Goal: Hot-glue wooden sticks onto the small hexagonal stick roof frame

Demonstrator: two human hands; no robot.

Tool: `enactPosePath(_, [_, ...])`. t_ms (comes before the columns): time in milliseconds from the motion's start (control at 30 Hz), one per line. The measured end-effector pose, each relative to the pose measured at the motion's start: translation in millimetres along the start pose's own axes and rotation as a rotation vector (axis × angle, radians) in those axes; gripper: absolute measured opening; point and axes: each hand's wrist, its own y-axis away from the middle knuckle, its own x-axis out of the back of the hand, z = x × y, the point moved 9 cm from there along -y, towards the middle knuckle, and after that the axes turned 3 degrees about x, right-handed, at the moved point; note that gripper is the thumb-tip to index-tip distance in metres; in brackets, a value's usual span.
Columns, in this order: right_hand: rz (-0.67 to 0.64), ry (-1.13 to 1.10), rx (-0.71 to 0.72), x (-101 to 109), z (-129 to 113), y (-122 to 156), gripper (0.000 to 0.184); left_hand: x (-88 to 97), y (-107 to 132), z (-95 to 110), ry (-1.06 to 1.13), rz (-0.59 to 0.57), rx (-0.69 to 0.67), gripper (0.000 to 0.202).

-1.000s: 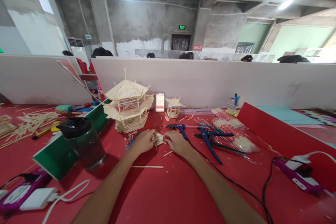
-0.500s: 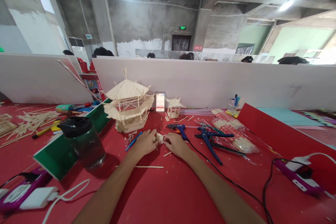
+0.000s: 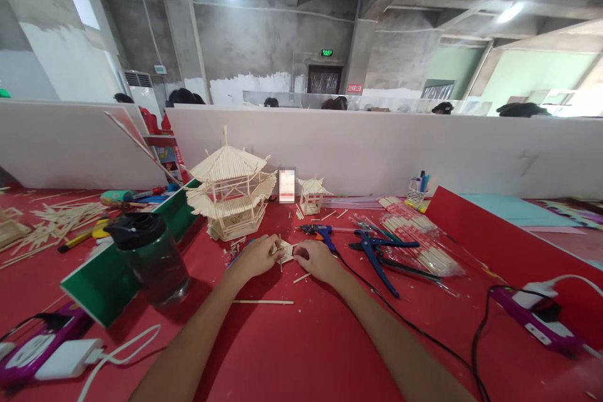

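A small flat piece of joined wooden sticks (image 3: 285, 252) lies on the red table between my hands. My left hand (image 3: 258, 256) has its fingers closed at the piece's left edge. From the right, my right hand (image 3: 315, 257) pinches the opposite edge. A blue pen (image 3: 234, 259) is partly covered by my left hand. Just beyond my right hand rests a blue glue gun (image 3: 320, 232). Behind my hands stand a large stick pavilion (image 3: 230, 191) with two roofs and a small stick pavilion (image 3: 311, 195).
Blue cutting pliers (image 3: 374, 257) and bagged wooden sticks (image 3: 419, 232) lie to the right. A dark water bottle (image 3: 151, 260) stands left, beside a green divider (image 3: 101, 292). A black cord (image 3: 400, 311) runs across the right side. A loose stick (image 3: 264, 302) lies in front.
My left hand has shifted slightly left, uncovering more of the stick piece and covering more of the blue pen. My right hand stays nearly in place.
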Motion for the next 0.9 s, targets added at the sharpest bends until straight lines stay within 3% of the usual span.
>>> enactPosePath(233, [-0.031,-0.074,0.007,-0.3,-2.1,2.4,0.01,15.8,-1.1,-3.5,0.061,0.069,0.004,0.024])
enactPosePath(567, [-0.052,-0.103,0.011,-5.2,-2.9,3.4,0.011,31.8,-5.7,-24.9,0.056,0.118,0.171,0.014])
enactPosePath(900, [-0.083,-0.245,0.046,-3.6,-9.7,4.8,0.015,40.8,0.1,-45.6,-0.207,0.132,0.274,0.022])
